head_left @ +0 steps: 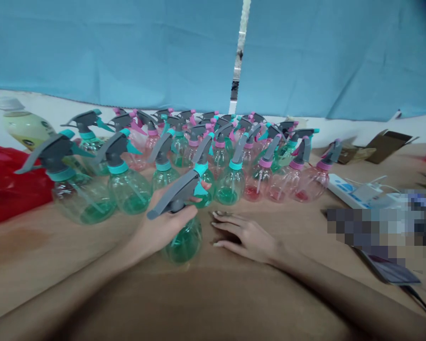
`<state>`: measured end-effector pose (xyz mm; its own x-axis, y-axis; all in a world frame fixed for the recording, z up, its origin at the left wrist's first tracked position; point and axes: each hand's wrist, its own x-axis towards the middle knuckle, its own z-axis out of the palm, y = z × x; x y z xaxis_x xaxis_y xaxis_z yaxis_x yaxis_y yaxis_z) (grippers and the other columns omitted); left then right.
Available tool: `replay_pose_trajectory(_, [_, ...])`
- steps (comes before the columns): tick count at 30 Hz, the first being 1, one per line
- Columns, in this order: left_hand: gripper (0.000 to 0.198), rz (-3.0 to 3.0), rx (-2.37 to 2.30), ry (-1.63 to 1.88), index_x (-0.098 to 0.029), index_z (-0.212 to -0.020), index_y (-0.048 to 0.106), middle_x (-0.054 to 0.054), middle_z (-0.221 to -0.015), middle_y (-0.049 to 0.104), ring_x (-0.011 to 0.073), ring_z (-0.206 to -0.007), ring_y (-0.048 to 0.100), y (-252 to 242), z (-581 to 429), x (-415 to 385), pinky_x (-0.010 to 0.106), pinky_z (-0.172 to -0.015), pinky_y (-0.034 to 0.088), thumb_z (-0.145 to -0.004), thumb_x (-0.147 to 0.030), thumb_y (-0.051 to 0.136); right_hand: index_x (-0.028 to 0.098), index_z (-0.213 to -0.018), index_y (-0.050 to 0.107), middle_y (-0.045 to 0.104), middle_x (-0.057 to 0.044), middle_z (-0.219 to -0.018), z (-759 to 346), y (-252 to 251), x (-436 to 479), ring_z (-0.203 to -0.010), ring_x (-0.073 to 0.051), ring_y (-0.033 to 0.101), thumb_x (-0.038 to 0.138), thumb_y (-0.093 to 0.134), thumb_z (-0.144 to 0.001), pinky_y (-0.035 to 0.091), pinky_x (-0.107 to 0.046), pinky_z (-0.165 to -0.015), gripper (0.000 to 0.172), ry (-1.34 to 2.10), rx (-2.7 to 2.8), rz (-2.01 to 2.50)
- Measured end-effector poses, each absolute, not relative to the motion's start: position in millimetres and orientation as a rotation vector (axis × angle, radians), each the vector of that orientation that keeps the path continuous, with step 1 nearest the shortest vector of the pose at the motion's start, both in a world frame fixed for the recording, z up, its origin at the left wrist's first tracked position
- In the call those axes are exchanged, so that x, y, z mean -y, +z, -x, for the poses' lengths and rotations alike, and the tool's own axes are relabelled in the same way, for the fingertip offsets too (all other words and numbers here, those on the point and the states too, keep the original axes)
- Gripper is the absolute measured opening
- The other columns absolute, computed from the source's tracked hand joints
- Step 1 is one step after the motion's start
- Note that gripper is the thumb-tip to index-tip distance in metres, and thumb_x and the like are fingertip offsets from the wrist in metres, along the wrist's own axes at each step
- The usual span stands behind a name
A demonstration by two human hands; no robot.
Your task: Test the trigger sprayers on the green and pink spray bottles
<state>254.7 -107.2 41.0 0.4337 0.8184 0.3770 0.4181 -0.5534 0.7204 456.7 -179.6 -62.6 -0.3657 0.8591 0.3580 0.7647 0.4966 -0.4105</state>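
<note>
My left hand (pixel 165 222) is wrapped round the neck of a green spray bottle (pixel 183 244). The bottle has a grey trigger head with a turquoise nozzle and stands in front of the others, close to me. To its right, my right hand (pixel 250 237) lies on the table with its fingers stretched out, apart from the bottle and holding nothing. Just beyond both hands stand rows of spray bottles: green ones (pixel 129 192) with turquoise collars on the left and in the middle, pink ones (pixel 259 185) with pink collars on the right.
A red plastic bag (pixel 16 184) and a yellowish bottle with a white cap (pixel 24 124) are at the left. On the right are a white power strip (pixel 346 189), a phone (pixel 390 265) with a cable, and an open cardboard box (pixel 386 146). A blue cloth (pixel 128 52) hangs behind.
</note>
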Motion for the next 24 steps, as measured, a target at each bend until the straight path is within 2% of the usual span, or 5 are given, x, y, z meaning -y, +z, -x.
replay_pose_trajectory(4, [0.038, -2.068, -0.903, 0.863, -0.029, -0.105, 0.064, 0.001, -0.080, 0.070, 0.0245, -0.077, 0.066, 38.5, -253.1, 104.6, 0.035, -0.064, 0.055, -0.069, -0.029, 0.050, 0.018, -0.130, 0.051, 0.054, -0.010, -0.133, -456.6, -63.2, 179.3, -0.128, -0.021, 0.044, 0.046, 0.051, -0.088, 0.036, -0.042, -0.108, 0.050, 0.235, 2.227, 1.327])
replay_pose_trajectory(7, [0.041, -2.020, -0.851, 0.848, -0.029, -0.107, 0.063, 0.001, -0.095, 0.070, 0.0258, -0.088, 0.066, 39.0, -253.3, 103.7, 0.038, -0.075, 0.056, -0.068, -0.027, 0.051, 0.021, -0.131, 0.049, 0.053, -0.009, -0.134, -456.8, -63.6, 180.0, -0.129, -0.022, 0.043, 0.046, 0.051, -0.088, 0.035, -0.044, -0.108, 0.050, 0.256, 2.216, 1.322])
replay_pose_trajectory(11, [0.036, -2.016, -0.851, 0.839, -0.029, -0.101, 0.064, 0.001, -0.090, 0.071, 0.0252, -0.086, 0.066, 39.2, -254.3, 104.1, 0.038, -0.077, 0.055, -0.067, -0.028, 0.052, 0.023, -0.132, 0.048, 0.052, -0.008, -0.135, -456.9, -63.9, 181.0, -0.129, -0.023, 0.042, 0.045, 0.052, -0.088, 0.034, -0.046, -0.109, 0.050, 0.290, 2.197, 1.330])
replay_pose_trajectory(17, [0.018, -2.104, -0.905, 0.832, -0.027, -0.072, 0.065, 0.000, -0.076, 0.069, 0.0239, -0.082, 0.066, 37.2, -255.4, 104.0, 0.036, -0.074, 0.054, -0.069, -0.031, 0.048, 0.022, -0.134, 0.046, 0.050, -0.008, -0.137, -457.1, -61.2, 182.7, -0.131, -0.022, 0.040, 0.045, 0.050, -0.089, 0.032, -0.046, -0.110, 0.051, 0.337, 2.217, 1.350])
replay_pose_trajectory(24, [0.024, -2.086, -0.921, 0.854, -0.028, -0.083, 0.066, -0.001, -0.069, 0.067, 0.0237, -0.075, 0.065, 40.8, -255.6, 107.7, 0.035, -0.066, 0.053, -0.067, -0.031, 0.048, 0.024, -0.135, 0.045, 0.049, -0.007, -0.138, -456.8, -61.7, 183.6, -0.131, -0.023, 0.040, 0.045, 0.051, -0.089, 0.032, -0.048, -0.110, 0.051, 0.373, 2.182, 1.359])
